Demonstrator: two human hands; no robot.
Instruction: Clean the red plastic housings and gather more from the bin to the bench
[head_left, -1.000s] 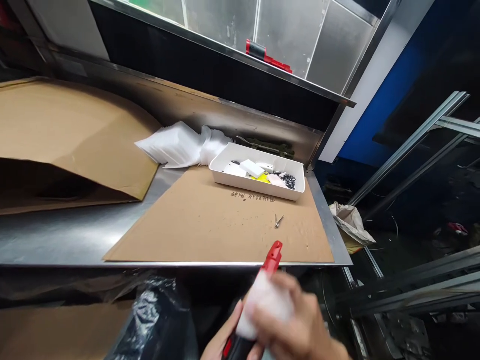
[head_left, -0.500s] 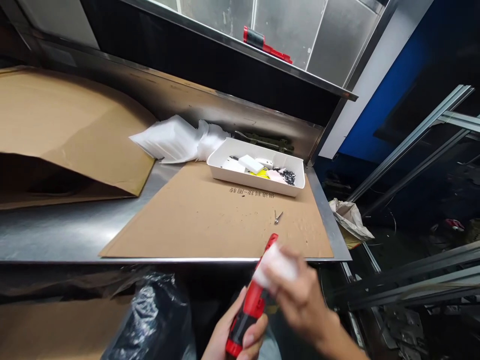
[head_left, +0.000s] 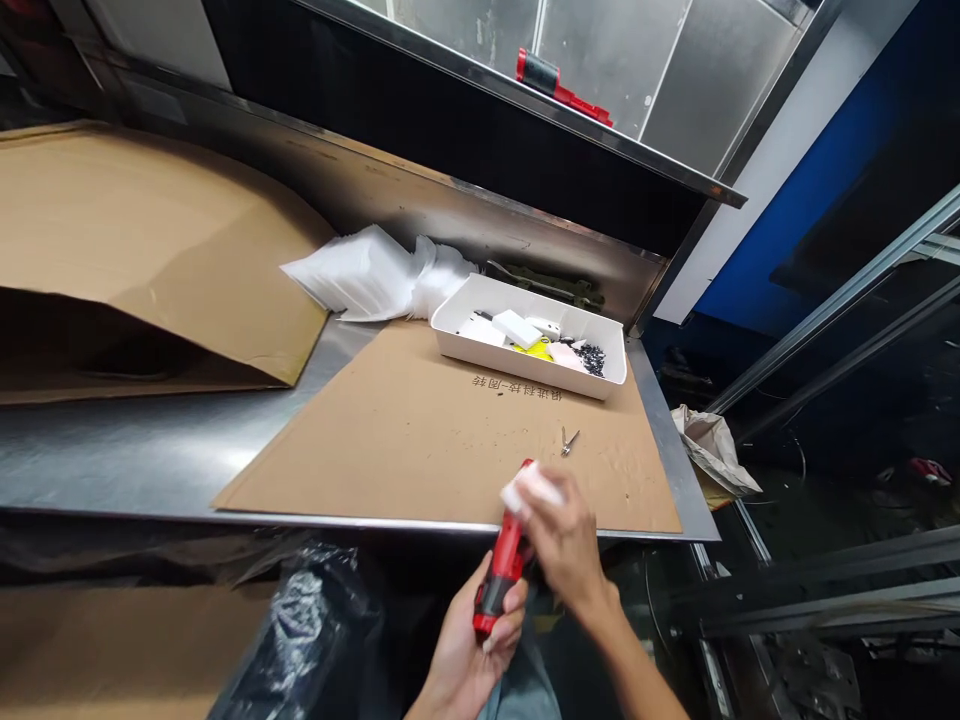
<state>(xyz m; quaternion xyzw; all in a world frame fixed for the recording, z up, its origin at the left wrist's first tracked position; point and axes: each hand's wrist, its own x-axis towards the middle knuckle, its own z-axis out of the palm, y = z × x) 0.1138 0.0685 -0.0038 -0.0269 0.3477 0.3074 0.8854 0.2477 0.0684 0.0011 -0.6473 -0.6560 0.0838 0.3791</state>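
Note:
My left hand is wrapped round the black and red lower end of a red plastic housing part, tilted upward in front of the bench edge. Pinched in my right hand is a white sponge, pressed against the part's upper end; the hand is slightly blurred. The sponge and fingers cover most of the part's tip. On the cardboard sheet beyond my hands lies a small pair of nail clippers, spread apart.
A white tray with white blocks, a yellow item and black bits stands at the back of the cardboard. White foam sheets lie beside it, and a large cardboard box is at left. A similar red part rests on the shelf above.
My right hand has moved the sponge up and left onto the part's upper end. The part is held more upright and a little farther from me. The view has shifted slightly.

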